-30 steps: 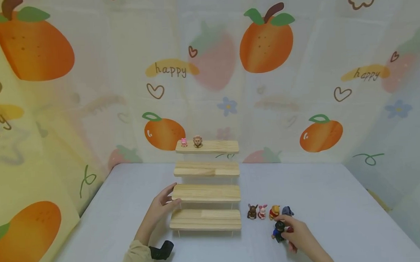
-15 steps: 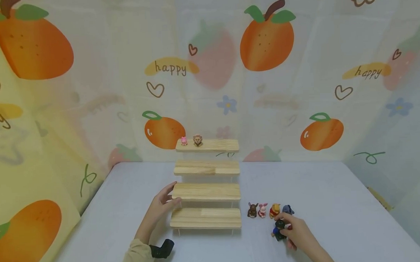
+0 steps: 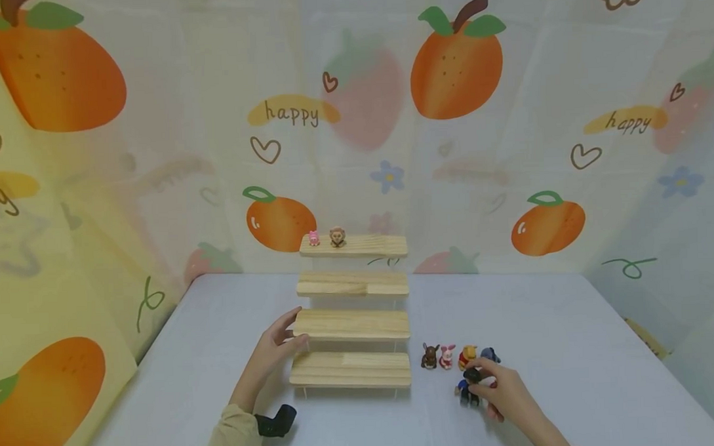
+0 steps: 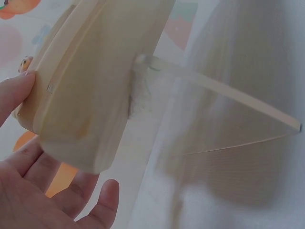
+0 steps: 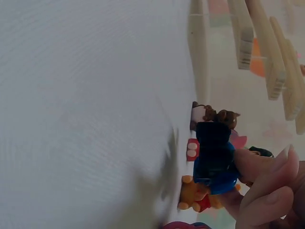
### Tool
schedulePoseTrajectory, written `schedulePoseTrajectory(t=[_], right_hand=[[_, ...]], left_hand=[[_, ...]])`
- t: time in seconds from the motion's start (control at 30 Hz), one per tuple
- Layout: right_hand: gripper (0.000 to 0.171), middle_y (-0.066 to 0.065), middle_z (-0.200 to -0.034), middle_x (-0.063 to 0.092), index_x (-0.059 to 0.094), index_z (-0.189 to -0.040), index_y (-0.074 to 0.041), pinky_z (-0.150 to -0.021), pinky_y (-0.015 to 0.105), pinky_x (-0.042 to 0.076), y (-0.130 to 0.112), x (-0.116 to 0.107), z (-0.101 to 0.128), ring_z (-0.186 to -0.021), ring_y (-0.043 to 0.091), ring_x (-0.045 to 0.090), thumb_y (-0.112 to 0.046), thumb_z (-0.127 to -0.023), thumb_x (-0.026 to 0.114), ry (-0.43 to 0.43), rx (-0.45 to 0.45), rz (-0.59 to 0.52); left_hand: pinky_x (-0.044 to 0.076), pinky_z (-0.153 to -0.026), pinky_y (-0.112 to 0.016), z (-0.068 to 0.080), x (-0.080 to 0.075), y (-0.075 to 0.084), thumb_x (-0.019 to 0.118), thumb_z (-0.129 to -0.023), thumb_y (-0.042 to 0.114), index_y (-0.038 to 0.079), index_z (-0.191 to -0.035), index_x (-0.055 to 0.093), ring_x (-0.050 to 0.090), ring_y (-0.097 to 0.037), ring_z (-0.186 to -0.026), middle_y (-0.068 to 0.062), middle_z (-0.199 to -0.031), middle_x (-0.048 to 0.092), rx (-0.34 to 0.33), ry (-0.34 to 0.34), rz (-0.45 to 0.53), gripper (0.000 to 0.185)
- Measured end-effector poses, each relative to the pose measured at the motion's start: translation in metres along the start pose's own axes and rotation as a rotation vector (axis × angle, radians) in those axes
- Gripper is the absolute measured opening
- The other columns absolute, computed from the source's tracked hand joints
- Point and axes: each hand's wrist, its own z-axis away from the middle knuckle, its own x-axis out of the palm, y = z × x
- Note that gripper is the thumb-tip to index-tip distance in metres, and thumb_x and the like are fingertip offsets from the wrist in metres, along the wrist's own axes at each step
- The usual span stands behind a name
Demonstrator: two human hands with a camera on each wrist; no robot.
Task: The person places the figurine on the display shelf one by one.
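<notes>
My left hand (image 3: 272,344) holds the left end of a tiered wooden display shelf (image 3: 351,324), at the second board from the bottom. In the left wrist view its thumb (image 4: 16,93) presses the board edge, with other fingers spread below. My right hand (image 3: 504,388) pinches a small blue-and-black figurine (image 3: 469,393) by its dark top. In the right wrist view, this figurine (image 5: 214,157) is tipped sideways in the picture and partly covered by fingers. Behind it stand a brown eared figurine (image 3: 429,357), a pink one (image 3: 447,357), a yellow bear in red (image 3: 467,356) and a blue-grey one (image 3: 489,355).
On the top board stand a pink figurine (image 3: 313,238) and a brown maned one (image 3: 337,237). A reddish thing (image 3: 495,412) shows partly under my right hand. A black angled object (image 3: 277,421) sits by my left sleeve. A printed cloth backdrop (image 3: 353,118) rises behind the table.
The blue-and-black figurine has shifted slightly left and up in my right hand. My left hand stays on the shelf. The head view has tilted a little.
</notes>
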Motion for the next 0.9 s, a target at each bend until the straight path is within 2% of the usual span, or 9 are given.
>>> schedulePoseTrajectory(t=[0.17,0.4,0.47,0.7,0.77,0.9], right_hand=[[0.037,0.012,-0.090,0.060,0.055,-0.114,-0.002,-0.031,0.029,0.038,-0.002,-0.003,-0.002,-0.033,0.013,0.045,-0.006,-0.079,0.066,0.006,-0.082,-0.034],[0.035,0.014,-0.091,0.060,0.056,-0.113,-0.004,-0.029,0.027,0.036,-0.008,-0.006,-0.006,-0.031,0.007,0.040,-0.011,-0.080,0.066,0.052,-0.182,-0.060],[0.034,0.015,-0.091,0.061,0.057,-0.112,-0.005,-0.029,0.027,0.036,-0.010,-0.007,-0.008,-0.031,0.007,0.041,-0.013,-0.080,0.066,0.073,-0.203,-0.057],[0.030,0.011,-0.092,0.059,0.059,-0.112,-0.010,-0.032,0.025,0.035,-0.020,-0.011,-0.017,-0.031,0.005,0.037,-0.013,-0.083,0.064,0.157,-0.284,-0.011],[0.030,0.010,-0.090,0.057,0.058,-0.114,-0.009,-0.033,0.025,0.035,-0.025,-0.013,-0.021,-0.032,0.004,0.035,-0.013,-0.084,0.063,0.159,-0.298,-0.024],[0.032,0.012,-0.092,0.054,0.054,-0.118,-0.007,-0.032,0.026,0.034,-0.036,-0.019,-0.026,-0.032,0.008,0.037,-0.015,-0.087,0.059,0.105,-0.288,-0.097]], left_hand=[[0.040,-0.081,-0.034,-0.001,0.000,-0.003,0.063,-0.084,0.009,-0.002,-0.135,0.033,0.049,-0.029,-0.099,-0.024,-0.135,0.034,0.009,0.004,-0.015,0.060],[0.041,-0.080,-0.032,-0.010,-0.004,-0.028,0.065,-0.083,0.012,0.004,-0.136,0.035,0.050,-0.026,-0.099,-0.018,-0.137,0.034,0.006,0.014,0.024,0.062],[0.042,-0.078,-0.031,-0.011,-0.004,-0.031,0.065,-0.083,0.012,0.004,-0.136,0.035,0.050,-0.026,-0.099,-0.018,-0.137,0.034,0.011,0.012,0.029,0.062],[0.043,-0.078,-0.031,-0.012,-0.003,-0.033,0.065,-0.083,0.012,0.003,-0.137,0.034,0.050,-0.027,-0.099,-0.020,-0.137,0.033,0.023,0.001,0.046,0.063],[0.043,-0.077,-0.030,-0.012,-0.003,-0.033,0.065,-0.083,0.012,0.003,-0.136,0.034,0.050,-0.027,-0.099,-0.020,-0.136,0.034,0.023,0.001,0.047,0.062],[0.043,-0.078,-0.031,-0.011,-0.004,-0.032,0.065,-0.082,0.013,0.004,-0.136,0.036,0.050,-0.028,-0.099,-0.019,-0.136,0.035,0.029,0.004,0.044,0.062]])
